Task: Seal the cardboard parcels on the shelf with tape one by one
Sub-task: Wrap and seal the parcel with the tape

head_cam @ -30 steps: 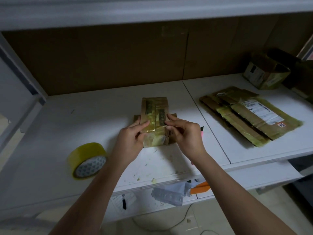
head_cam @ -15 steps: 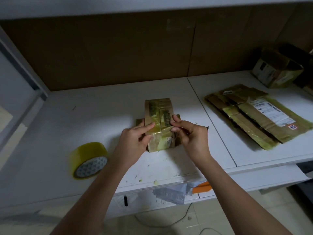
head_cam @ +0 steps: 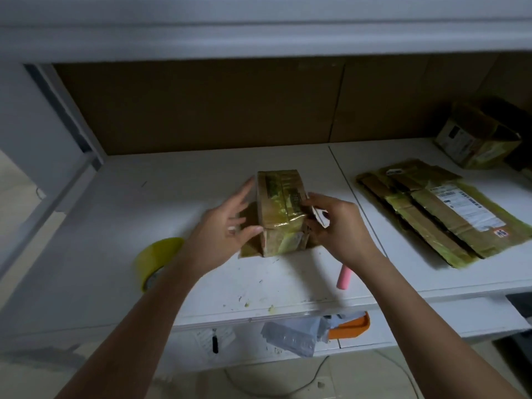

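The small parcel (head_cam: 280,214) stands on the shelf (head_cam: 172,197), its long axis pointing away from the person. The left hand (head_cam: 227,231), fingers spread, touches its left side; the right hand (head_cam: 334,226) pinches a loose flap. The flap may tear or spring open. The tape roll (head_cam: 157,262) lies left of the parcel.

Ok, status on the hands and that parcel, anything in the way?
Left hand open, fingers against parcel side. Right hand grips parcel's right edge at a loose flap. Tape roll idle at left. Pink stick near right wrist, not blocking.
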Demonstrator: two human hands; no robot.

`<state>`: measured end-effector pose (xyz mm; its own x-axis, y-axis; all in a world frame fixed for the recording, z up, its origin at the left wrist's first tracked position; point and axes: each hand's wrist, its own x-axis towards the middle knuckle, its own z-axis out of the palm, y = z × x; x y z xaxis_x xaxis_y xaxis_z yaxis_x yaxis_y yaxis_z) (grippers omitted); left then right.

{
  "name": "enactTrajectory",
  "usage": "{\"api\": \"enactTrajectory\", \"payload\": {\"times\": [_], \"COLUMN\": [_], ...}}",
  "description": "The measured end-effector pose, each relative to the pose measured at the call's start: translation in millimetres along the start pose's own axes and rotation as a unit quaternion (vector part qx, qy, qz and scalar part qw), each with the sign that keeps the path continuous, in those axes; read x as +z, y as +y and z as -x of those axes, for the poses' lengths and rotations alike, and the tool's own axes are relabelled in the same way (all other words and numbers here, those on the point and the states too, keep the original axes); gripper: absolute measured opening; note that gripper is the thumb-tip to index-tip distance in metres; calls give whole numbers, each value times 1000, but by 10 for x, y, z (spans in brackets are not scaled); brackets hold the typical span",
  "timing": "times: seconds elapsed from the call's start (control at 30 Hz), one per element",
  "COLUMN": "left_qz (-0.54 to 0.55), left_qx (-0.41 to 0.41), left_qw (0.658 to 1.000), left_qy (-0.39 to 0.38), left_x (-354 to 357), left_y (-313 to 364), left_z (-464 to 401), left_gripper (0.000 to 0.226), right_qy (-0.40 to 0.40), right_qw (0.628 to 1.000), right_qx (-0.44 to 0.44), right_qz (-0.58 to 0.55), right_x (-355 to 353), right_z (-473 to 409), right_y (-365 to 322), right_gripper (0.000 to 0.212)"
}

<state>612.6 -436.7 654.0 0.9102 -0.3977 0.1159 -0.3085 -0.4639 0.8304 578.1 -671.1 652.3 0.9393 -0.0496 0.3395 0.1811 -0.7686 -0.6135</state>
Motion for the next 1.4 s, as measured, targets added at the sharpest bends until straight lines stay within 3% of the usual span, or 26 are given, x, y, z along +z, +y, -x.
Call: {"api": "enactTrajectory", "payload": {"times": [0.07, 0.17, 0.3, 0.4, 0.53, 0.77, 0.83, 0.97, 1.1, 1.27, 1.4], "left_qz": [-73, -234, -263, -171, -55, 115, 152, 201, 229, 254, 247], "left_qx": [-22, -85, -208, -224, -206, -189, -181, -164, -161, -159, -154], "left_qw": [995, 963, 941, 958, 975, 972, 969, 964, 959, 952, 955], "left_qy": [69, 108, 50, 49, 70, 74, 68, 59, 52, 60, 57], "left_x": [-224, -550, -698, -764, -883, -981, -991, -1000, -1019, -1005, -1006], "left_y": [-23, -160, -323, -458, -584, -752, -790, -859, -895, -891, -877], "left_z": [53, 152, 338, 487, 662, 861, 899, 935, 962, 980, 1015], "left_gripper": [59, 38, 45, 24, 8, 3, 16, 25, 29, 21, 18], "right_qy": [7, 55, -79, -174, -199, -228, -252, -309, -316, -335, -332], "right_qw": [998, 992, 982, 975, 975, 971, 966, 951, 948, 941, 940], "right_qx": [-37, -112, -127, -48, -16, 37, 33, 27, 42, 41, 63], "right_qz": [59, 21, -114, -132, -96, -68, -43, -2, -17, 14, -36], "right_x": [-76, -21, 537, 997, 1419, 1857, 1879, 1881, 1822, 1789, 1736], "right_z": [-8, -3, 96, 127, 53, -1, -32, -80, -91, -109, -110], "right_y": [-145, -494, -922, -966, -899, -740, -747, -805, -858, -954, -974], "right_gripper": [39, 32, 26, 32, 37, 27, 27, 29, 26, 28, 32]}}
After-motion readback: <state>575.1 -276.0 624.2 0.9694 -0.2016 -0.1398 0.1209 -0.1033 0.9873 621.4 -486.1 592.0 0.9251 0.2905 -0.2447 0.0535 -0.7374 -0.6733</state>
